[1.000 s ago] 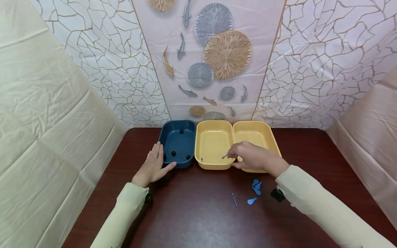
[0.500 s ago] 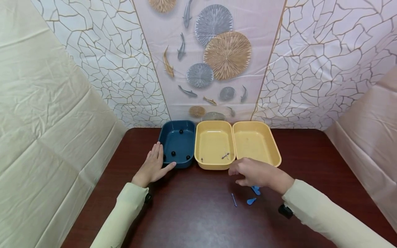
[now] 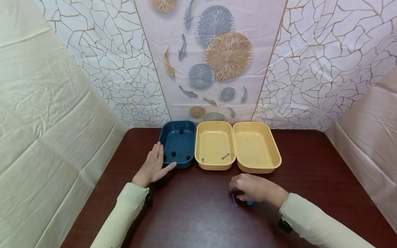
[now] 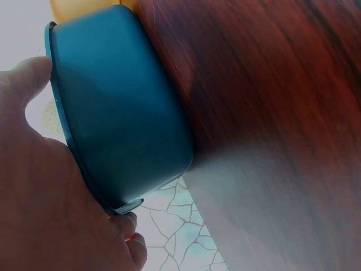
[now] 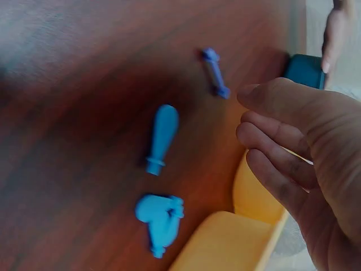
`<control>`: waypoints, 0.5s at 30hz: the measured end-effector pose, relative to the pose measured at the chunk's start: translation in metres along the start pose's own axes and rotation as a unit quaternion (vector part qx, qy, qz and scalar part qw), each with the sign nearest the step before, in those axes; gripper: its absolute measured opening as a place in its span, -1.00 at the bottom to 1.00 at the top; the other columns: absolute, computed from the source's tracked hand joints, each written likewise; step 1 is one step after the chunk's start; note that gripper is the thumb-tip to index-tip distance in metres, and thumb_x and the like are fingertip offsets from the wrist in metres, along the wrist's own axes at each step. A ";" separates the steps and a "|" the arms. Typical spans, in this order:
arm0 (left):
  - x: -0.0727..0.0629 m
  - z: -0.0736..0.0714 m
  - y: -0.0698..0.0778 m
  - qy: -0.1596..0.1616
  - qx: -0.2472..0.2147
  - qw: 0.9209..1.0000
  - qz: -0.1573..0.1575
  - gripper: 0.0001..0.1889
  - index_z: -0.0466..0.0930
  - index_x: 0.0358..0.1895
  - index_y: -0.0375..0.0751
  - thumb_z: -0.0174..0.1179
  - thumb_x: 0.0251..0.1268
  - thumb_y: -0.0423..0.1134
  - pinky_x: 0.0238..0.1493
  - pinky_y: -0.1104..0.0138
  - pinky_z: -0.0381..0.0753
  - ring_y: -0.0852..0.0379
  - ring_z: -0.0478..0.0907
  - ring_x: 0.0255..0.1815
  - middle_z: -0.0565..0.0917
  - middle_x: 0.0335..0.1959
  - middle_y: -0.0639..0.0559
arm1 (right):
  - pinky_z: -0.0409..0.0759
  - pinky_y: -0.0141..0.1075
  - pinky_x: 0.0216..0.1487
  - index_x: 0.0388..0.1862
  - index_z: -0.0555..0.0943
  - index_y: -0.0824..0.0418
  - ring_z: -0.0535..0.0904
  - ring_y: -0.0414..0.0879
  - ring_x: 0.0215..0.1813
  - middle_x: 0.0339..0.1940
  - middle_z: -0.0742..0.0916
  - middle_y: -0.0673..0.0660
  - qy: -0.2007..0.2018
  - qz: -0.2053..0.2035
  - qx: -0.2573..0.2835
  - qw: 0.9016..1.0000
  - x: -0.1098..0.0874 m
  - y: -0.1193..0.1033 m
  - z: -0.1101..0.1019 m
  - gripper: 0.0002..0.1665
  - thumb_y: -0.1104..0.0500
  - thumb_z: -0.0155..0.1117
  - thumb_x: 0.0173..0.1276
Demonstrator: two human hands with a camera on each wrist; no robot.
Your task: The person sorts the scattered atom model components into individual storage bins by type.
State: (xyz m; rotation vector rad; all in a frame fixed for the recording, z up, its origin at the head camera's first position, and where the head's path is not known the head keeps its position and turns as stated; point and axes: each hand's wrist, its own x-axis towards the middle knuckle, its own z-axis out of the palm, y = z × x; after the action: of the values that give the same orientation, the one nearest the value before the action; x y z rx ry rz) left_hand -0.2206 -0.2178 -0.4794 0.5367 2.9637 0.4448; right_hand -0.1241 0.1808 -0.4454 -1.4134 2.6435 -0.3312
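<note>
My left hand lies with straight fingers on the near left corner of the dark blue tray; in the left wrist view the thumb touches its rim. Over the table, my right hand hovers with bent fingers and nothing between them. Just beyond its fingertips lies a small purple rod with knobbed ends. A blue paddle-shaped piece is beside it, partly covered by the hand in the head view. Farther along, a cluster of similar blue pieces shows in the right wrist view.
Several black balls are in the blue tray. To its right stands a yellow tray with a few small purple pieces inside. A second yellow tray adjoins it. Patterned cloth hangs behind the table.
My right hand has released a purple piece in the middle yellow tray and come back toward the front, to the purple rod on the table. The left hand has stayed put.
</note>
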 end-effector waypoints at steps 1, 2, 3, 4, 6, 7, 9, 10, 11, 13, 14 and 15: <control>0.000 0.000 0.000 0.000 0.000 1.000 0.000 0.14 -0.27 0.70 -0.46 -0.03 0.52 0.41 0.74 -0.20 -0.10 -0.34 -0.27 0.79 -0.24 0.77 -0.35 | 0.67 -0.47 -0.17 -0.17 0.74 0.15 0.64 -0.32 -0.18 -0.25 0.74 -0.03 0.001 -0.002 0.000 1.000 0.000 0.000 0.003 -0.76 0.32 0.56 0.18; 0.000 0.000 0.000 0.000 0.000 1.000 0.000 0.14 -0.27 0.70 -0.46 -0.03 0.52 0.41 0.74 -0.20 -0.10 -0.34 -0.27 0.79 -0.24 0.77 -0.35 | 0.67 -0.48 -0.18 -0.18 0.74 0.15 0.64 -0.32 -0.19 -0.26 0.74 -0.03 0.002 -0.003 0.000 1.000 -0.001 0.000 0.005 -0.75 0.33 0.56 0.18; 0.000 0.000 0.000 0.000 0.000 1.000 0.000 0.14 -0.27 0.70 -0.46 -0.03 0.52 0.41 0.74 -0.20 -0.10 -0.34 -0.27 0.79 -0.24 0.77 -0.35 | 0.66 -0.48 -0.18 -0.18 0.74 0.15 0.64 -0.33 -0.19 -0.26 0.74 -0.04 0.004 -0.003 -0.001 1.000 -0.001 0.001 0.008 -0.75 0.33 0.56 0.17; 0.000 0.000 0.000 0.000 0.001 1.000 -0.001 0.14 -0.28 0.70 -0.45 -0.03 0.52 0.41 0.74 -0.20 -0.10 -0.34 -0.28 0.79 -0.25 0.77 -0.35 | 0.66 -0.48 -0.18 -0.19 0.74 0.14 0.64 -0.33 -0.20 -0.27 0.73 -0.04 0.005 -0.003 -0.002 1.000 -0.002 0.001 0.010 -0.75 0.34 0.56 0.16; 0.000 0.000 0.000 0.000 0.000 1.000 0.000 0.14 -0.28 0.70 -0.46 -0.03 0.52 0.41 0.74 -0.20 -0.10 -0.33 -0.28 0.79 -0.25 0.77 -0.34 | 0.65 -0.49 -0.18 -0.19 0.74 0.13 0.62 -0.34 -0.20 -0.27 0.73 -0.05 0.002 0.004 -0.004 1.000 -0.002 0.002 0.013 -0.75 0.34 0.55 0.17; 0.000 0.000 0.000 0.000 -0.001 1.000 0.000 0.14 -0.27 0.70 -0.46 -0.03 0.52 0.41 0.74 -0.20 -0.10 -0.34 -0.28 0.79 -0.25 0.77 -0.34 | 0.65 -0.49 -0.19 -0.19 0.73 0.13 0.62 -0.35 -0.21 -0.28 0.72 -0.06 0.002 0.006 -0.006 1.000 -0.002 0.002 0.015 -0.75 0.34 0.55 0.17; 0.000 0.000 0.000 0.000 -0.001 1.000 0.000 0.14 -0.27 0.70 -0.46 -0.03 0.52 0.41 0.74 -0.20 -0.10 -0.33 -0.28 0.79 -0.25 0.77 -0.34 | 0.64 -0.49 -0.21 -0.21 0.73 0.12 0.60 -0.35 -0.23 -0.29 0.71 -0.07 0.003 0.007 -0.015 1.000 -0.001 0.002 0.017 -0.75 0.34 0.56 0.15; 0.000 0.000 0.000 0.001 0.000 1.000 0.001 0.14 -0.26 0.70 -0.46 -0.03 0.52 0.41 0.74 -0.20 -0.10 -0.33 -0.28 0.79 -0.25 0.77 -0.34 | 0.63 -0.49 -0.22 -0.22 0.72 0.12 0.60 -0.34 -0.25 -0.31 0.71 -0.07 0.004 0.004 -0.020 1.000 -0.001 0.003 0.018 -0.75 0.34 0.56 0.14; 0.000 0.000 0.000 0.001 -0.001 1.000 0.001 0.14 -0.26 0.70 -0.46 -0.03 0.52 0.41 0.74 -0.20 -0.10 -0.33 -0.28 0.79 -0.25 0.77 -0.34 | 0.62 -0.49 -0.23 -0.23 0.72 0.12 0.59 -0.34 -0.26 -0.32 0.71 -0.07 0.005 0.002 -0.026 1.000 0.000 0.003 0.019 -0.75 0.33 0.57 0.14; 0.000 0.001 0.000 0.002 0.000 1.000 0.001 0.14 -0.27 0.70 -0.46 -0.03 0.52 0.41 0.74 -0.20 -0.09 -0.33 -0.27 0.79 -0.25 0.77 -0.34 | 0.60 -0.50 -0.27 -0.25 0.71 0.11 0.58 -0.32 -0.28 -0.34 0.70 -0.08 0.008 -0.005 -0.039 0.999 0.001 0.003 0.020 -0.75 0.33 0.58 0.13; 0.000 0.001 0.000 0.002 0.000 1.000 0.001 0.14 -0.27 0.70 -0.46 -0.03 0.52 0.41 0.74 -0.20 -0.09 -0.33 -0.28 0.79 -0.25 0.77 -0.34 | 0.59 -0.50 -0.27 -0.27 0.71 0.10 0.58 -0.31 -0.28 -0.35 0.70 -0.08 0.009 -0.008 -0.046 0.999 0.002 0.003 0.021 -0.75 0.33 0.58 0.12; 0.000 0.001 0.000 0.002 0.001 1.000 0.001 0.14 -0.27 0.70 -0.46 -0.04 0.52 0.41 0.74 -0.20 -0.09 -0.33 -0.28 0.79 -0.25 0.77 -0.34 | 0.59 -0.50 -0.28 -0.28 0.70 0.10 0.57 -0.30 -0.29 -0.36 0.70 -0.08 0.010 -0.011 -0.051 0.999 0.002 0.003 0.021 -0.75 0.33 0.59 0.12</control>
State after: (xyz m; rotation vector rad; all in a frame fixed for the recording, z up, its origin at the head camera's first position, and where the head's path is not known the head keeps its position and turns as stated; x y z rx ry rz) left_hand -0.2210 -0.2176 -0.4802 0.5400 2.9670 0.4444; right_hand -0.1232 0.1780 -0.4669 -1.4760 2.6982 -0.2169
